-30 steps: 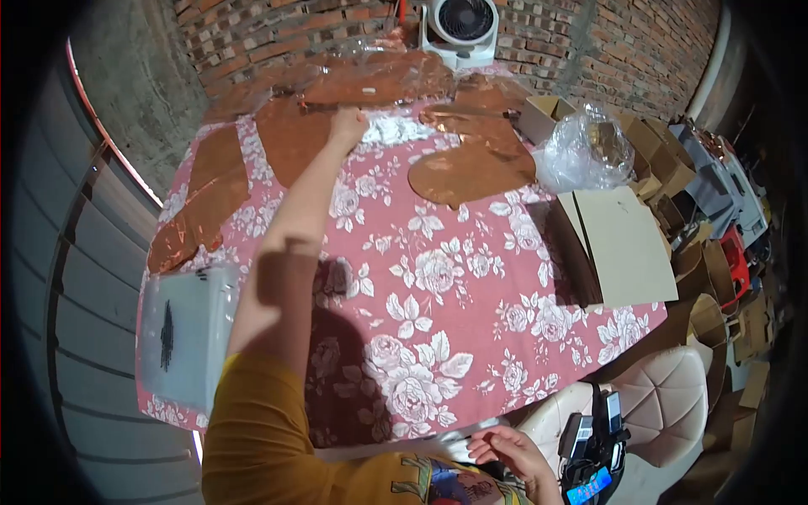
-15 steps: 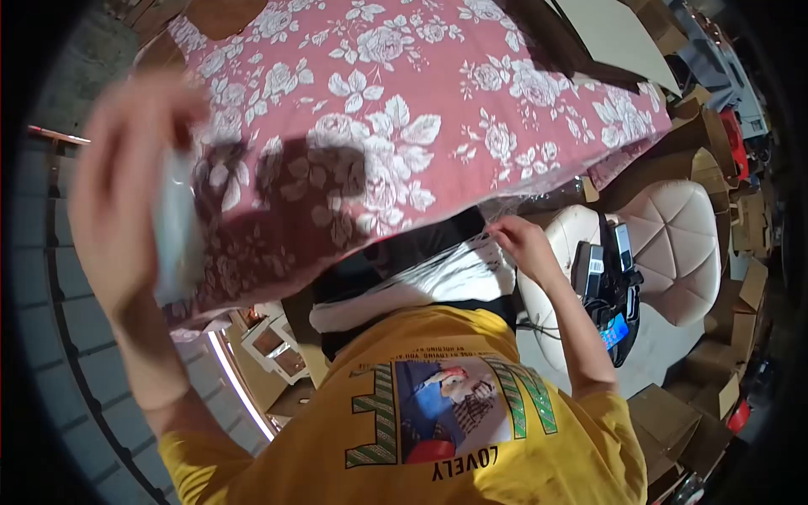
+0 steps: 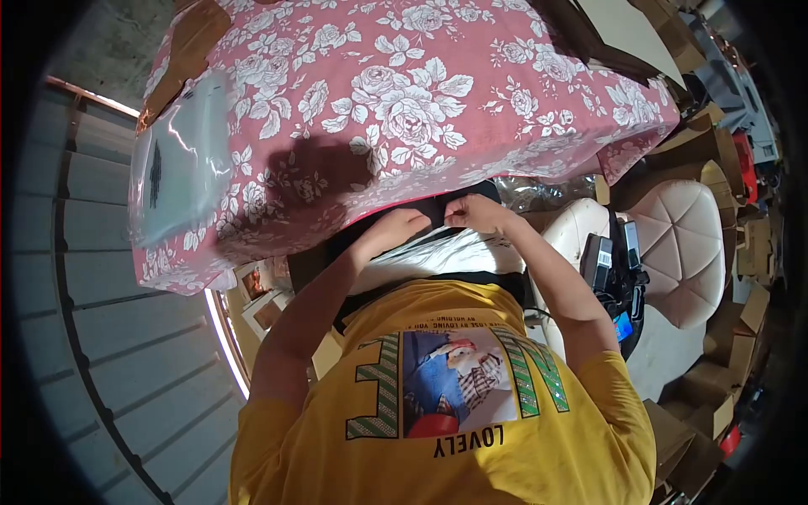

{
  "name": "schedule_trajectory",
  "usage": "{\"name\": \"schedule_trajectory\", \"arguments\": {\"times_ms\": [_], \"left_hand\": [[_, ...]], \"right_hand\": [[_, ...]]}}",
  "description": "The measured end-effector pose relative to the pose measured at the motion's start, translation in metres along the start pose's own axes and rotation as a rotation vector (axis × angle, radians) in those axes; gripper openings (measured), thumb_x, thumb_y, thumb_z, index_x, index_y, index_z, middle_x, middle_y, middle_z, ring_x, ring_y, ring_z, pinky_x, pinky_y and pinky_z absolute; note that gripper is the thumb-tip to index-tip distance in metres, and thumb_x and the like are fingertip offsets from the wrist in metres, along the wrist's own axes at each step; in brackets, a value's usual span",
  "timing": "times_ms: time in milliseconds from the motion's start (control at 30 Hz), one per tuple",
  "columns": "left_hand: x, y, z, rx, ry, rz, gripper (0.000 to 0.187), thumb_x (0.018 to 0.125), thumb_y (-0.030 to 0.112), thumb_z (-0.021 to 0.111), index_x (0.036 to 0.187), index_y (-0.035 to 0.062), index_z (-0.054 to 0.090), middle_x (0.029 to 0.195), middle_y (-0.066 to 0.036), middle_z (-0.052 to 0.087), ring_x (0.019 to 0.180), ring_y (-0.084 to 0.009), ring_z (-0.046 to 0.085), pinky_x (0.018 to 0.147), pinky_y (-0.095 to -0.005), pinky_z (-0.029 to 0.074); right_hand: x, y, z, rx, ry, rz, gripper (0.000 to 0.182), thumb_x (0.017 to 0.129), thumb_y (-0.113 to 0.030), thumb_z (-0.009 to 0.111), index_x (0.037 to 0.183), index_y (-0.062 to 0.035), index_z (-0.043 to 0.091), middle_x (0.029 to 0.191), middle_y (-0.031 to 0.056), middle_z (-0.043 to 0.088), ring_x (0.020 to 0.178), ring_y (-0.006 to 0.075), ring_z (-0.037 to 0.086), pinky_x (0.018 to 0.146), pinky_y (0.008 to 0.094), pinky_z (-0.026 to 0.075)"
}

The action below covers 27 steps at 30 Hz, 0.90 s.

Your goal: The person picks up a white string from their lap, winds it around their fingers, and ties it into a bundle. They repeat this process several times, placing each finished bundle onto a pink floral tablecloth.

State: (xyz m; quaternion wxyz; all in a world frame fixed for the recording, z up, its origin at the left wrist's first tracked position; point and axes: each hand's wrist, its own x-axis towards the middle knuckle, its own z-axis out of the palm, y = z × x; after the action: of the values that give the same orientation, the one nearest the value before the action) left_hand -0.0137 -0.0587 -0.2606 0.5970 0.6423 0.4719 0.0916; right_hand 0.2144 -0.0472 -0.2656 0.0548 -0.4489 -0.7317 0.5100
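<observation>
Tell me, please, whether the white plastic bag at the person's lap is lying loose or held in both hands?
Held in both hands: the left hand and right hand pinch the top edge of the white plastic bag, just below the table edge.

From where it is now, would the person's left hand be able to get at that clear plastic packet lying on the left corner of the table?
Probably yes. The left hand is on the white plastic sheet in the lap, just under the table edge. The clear plastic packet lies on the flowered tablecloth with only bare cloth between.

Yellow short-sleeved T-shirt [image 3: 471, 438], printed picture, green letters, "LOVELY" text, bare forearms
</observation>
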Motion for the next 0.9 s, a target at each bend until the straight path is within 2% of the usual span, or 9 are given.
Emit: {"name": "schedule_trajectory", "arguments": {"times_ms": [100,300,433,500,633,700,767,867,900], "left_hand": [[0.015,0.007,0.004,-0.106,-0.081,-0.147,0.035,0.087,0.032,0.049,0.089,0.0001,0.062,0.075,-0.007,0.059,0.070,-0.0138,0.053,0.068,-0.0271,0.043],[0.031,0.002,0.004,0.026,-0.141,-0.355,0.041,0.090,0.039,0.045,0.106,0.0032,0.060,0.088,-0.005,0.060,0.080,-0.0124,0.051,0.072,-0.0241,0.042],[0.043,-0.005,0.012,0.147,-0.309,-0.453,0.046,0.089,0.046,0.046,0.099,0.0055,0.065,0.089,-0.006,0.062,0.072,-0.0127,0.052,0.067,-0.0263,0.042],[0.041,-0.004,0.022,0.053,-0.261,-0.460,0.044,0.085,0.040,0.053,0.089,-0.0027,0.063,0.077,-0.007,0.059,0.062,-0.0166,0.049,0.058,-0.0312,0.040],[0.041,-0.010,0.008,0.015,-0.246,-0.207,0.031,0.078,0.028,0.060,0.084,-0.0021,0.064,0.069,-0.005,0.060,0.064,-0.0163,0.053,0.060,-0.0346,0.043],[0.017,0.026,0.003,0.412,0.067,-0.048,0.019,0.083,0.022,0.057,0.080,0.0049,0.063,0.066,-0.008,0.055,0.064,-0.0185,0.056,0.058,-0.0324,0.042],[-0.015,0.058,-0.001,0.714,0.292,0.421,0.013,0.083,0.018,0.056,0.084,0.0068,0.062,0.073,-0.010,0.053,0.071,-0.0253,0.057,0.061,-0.0361,0.044],[-0.078,0.143,-0.006,0.670,0.345,0.589,0.007,0.080,0.009,0.056,0.086,0.0064,0.059,0.082,-0.009,0.053,0.075,-0.0288,0.057,0.064,-0.0367,0.046],[-0.088,0.159,-0.009,0.595,0.363,0.656,0.006,0.079,0.007,0.056,0.085,0.0063,0.057,0.084,-0.009,0.053,0.072,-0.0287,0.058,0.063,-0.0365,0.047]], "right_hand": [[-0.007,-0.002,-0.001,0.099,0.103,-0.023,0.016,0.081,-0.018,0.060,0.090,-0.0054,0.064,0.076,0.0113,0.064,0.070,0.0217,0.060,0.067,0.0306,0.046],[-0.020,-0.006,-0.002,0.115,0.126,-0.011,0.014,0.082,-0.015,0.059,0.090,-0.0044,0.063,0.079,0.0085,0.064,0.074,0.0175,0.060,0.071,0.0288,0.046],[-0.027,-0.018,-0.007,0.086,0.107,-0.002,0.013,0.083,-0.014,0.059,0.091,-0.0038,0.062,0.081,0.0090,0.063,0.076,0.0184,0.060,0.072,0.0282,0.046],[-0.029,-0.018,-0.004,0.068,0.095,0.015,0.014,0.083,-0.014,0.059,0.092,-0.0039,0.063,0.082,0.0100,0.063,0.076,0.0201,0.060,0.072,0.0286,0.047],[-0.042,-0.018,-0.004,-0.002,0.152,-0.014,0.016,0.082,-0.014,0.059,0.094,-0.0031,0.063,0.086,0.0120,0.063,0.078,0.0233,0.061,0.072,0.0298,0.047],[-0.057,-0.028,-0.008,-0.057,0.354,-0.094,0.018,0.083,-0.017,0.058,0.096,-0.0066,0.063,0.090,0.0126,0.062,0.080,0.0299,0.060,0.071,0.0351,0.048],[-0.078,-0.058,-0.018,-0.007,0.540,-0.155,0.017,0.084,-0.014,0.056,0.096,-0.0055,0.063,0.090,0.0125,0.061,0.081,0.0291,0.060,0.071,0.0353,0.048],[-0.101,-0.100,-0.024,0.230,0.632,-0.285,0.024,0.091,-0.019,0.048,0.105,-0.0039,0.062,0.101,0.0102,0.063,0.095,0.0228,0.060,0.083,0.0315,0.046],[-0.102,-0.110,-0.025,0.481,0.486,-0.325,0.037,0.097,-0.028,0.038,0.116,-0.0010,0.055,0.117,0.0099,0.058,0.110,0.0186,0.053,0.095,0.0295,0.038]]}}
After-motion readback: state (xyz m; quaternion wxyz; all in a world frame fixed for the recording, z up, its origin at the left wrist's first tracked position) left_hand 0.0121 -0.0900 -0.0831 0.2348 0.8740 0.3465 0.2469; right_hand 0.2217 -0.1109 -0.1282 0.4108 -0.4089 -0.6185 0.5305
